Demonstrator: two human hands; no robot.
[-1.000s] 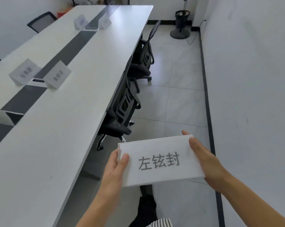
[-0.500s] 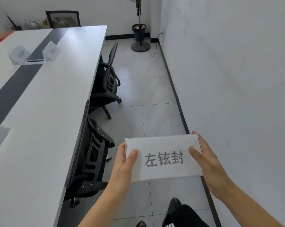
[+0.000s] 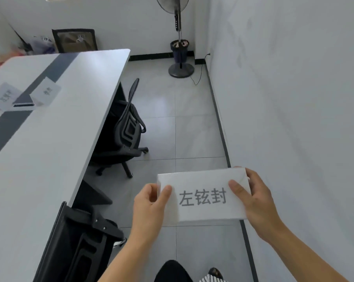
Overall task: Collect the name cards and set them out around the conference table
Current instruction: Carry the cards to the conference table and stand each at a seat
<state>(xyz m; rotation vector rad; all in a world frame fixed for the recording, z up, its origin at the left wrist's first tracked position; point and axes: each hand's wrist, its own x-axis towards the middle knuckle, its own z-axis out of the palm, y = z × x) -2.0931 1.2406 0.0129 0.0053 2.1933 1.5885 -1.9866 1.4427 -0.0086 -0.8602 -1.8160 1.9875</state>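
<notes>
Item 1. White rectangular name card (image 3: 202, 197) printed with three grey characters. It is held in the air at near centre, over the grey tiled floor (image 3: 192, 135), in the aisle to the right of the table and touching no surface. The printed face is turned up towards the wearer, probably so that the name can be read. Whether more cards lie behind it cannot be told.

Item 2. Left hand (image 3: 149, 202). It grips the card's left end, thumb on the face and fingers behind.

Item 3. Right hand (image 3: 253, 200). It grips the right end in the same way, thumb on the face beside the last character. Holding both ends keeps the card flat and level while it is carried.

Item 4. Long white conference table (image 3: 49, 143) with a dark grey centre stripe, filling the left side.

Item 5. Two white tented cards, one (image 3: 46, 91) on the near side of the stripe and one (image 3: 3, 96) beyond it, at far left. They stand back to back, each apparently facing a seat. The near-right table edge, next to the hands, shows no card and is probably the next place to fill.

Item 6. Two black office chairs pushed under the table's right edge, one in the middle distance (image 3: 127, 129) and one near (image 3: 76, 241).

Item 7. Black pedestal fan (image 3: 180, 64), in the far corner beside the white right wall (image 3: 294, 98).
</notes>
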